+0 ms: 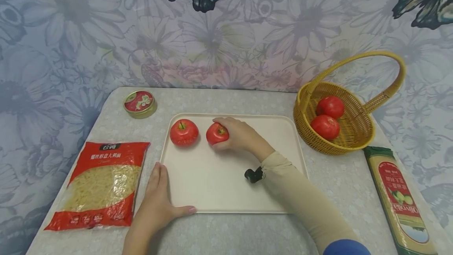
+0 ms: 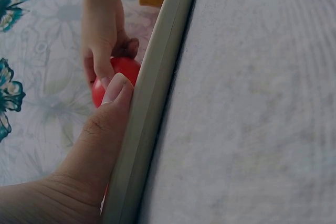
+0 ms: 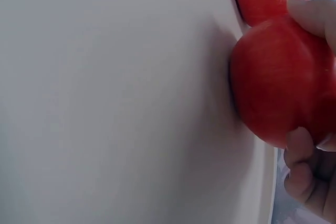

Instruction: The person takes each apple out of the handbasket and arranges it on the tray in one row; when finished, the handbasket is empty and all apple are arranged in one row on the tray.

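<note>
Near the far side of a cream tray point(image 1: 212, 180), my right hand point(image 1: 240, 137) grips a red tomato point(image 1: 217, 133), fingers and thumb around its sides. In the right wrist view the held tomato point(image 3: 278, 80) is right at the tray's surface. To its left sits another tomato point(image 1: 184, 132) with a green stem, on the tray. My left hand point(image 1: 155, 200) rests at the tray's near left corner, its straight fingers along the left side and the thumb on the front edge. In the left wrist view the thumb point(image 2: 100, 129) lies against the tray's rim point(image 2: 152, 87).
A yellow wicker basket point(image 1: 308, 141) with a tall handle stands right of the tray, holding two tomatoes point(image 1: 327, 117). A red pasta bag point(image 1: 102, 184) lies at left, a round tin point(image 1: 140, 104) behind it. An olive oil package point(image 1: 400, 200) lies at right.
</note>
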The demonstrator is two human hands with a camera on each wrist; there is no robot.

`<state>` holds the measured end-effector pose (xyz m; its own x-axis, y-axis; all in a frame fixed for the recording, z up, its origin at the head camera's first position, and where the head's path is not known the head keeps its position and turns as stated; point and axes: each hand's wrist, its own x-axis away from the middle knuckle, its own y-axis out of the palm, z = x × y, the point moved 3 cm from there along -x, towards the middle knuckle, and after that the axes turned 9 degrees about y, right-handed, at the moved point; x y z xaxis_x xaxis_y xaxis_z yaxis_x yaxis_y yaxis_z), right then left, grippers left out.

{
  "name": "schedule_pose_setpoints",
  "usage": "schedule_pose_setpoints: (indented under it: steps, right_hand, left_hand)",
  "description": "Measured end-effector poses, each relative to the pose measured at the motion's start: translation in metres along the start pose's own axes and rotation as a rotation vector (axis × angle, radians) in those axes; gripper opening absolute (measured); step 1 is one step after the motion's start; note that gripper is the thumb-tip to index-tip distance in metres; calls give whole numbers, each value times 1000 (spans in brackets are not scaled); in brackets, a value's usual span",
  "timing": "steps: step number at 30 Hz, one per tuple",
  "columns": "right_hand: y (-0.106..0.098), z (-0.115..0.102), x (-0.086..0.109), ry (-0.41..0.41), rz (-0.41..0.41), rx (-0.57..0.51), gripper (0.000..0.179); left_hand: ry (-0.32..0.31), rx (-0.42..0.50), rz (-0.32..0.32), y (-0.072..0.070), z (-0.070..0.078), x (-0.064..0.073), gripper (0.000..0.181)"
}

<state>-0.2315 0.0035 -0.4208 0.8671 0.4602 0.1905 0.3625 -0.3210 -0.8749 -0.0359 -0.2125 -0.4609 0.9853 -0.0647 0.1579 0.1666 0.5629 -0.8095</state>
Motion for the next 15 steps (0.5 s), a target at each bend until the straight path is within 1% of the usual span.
schedule_pose_setpoints:
  steps: [5,9,12,15]
  right_hand:
    - [3,4,1,10,-32,-91,90]
    - [3,9,6,36,-28,-95,98]
    - [-2,13,16,26,19,-65,101]
    - [-15,17,30,1,77,-47,97]
  left_hand:
    - [-4,-7,-1,1,-2,-1,160]
    - [-5,-8,4,4,-4,-2,161]
    - [-4,-5,3,5,-4,-2,161]
    - [-3,-3,2,4,-4,-2,161]
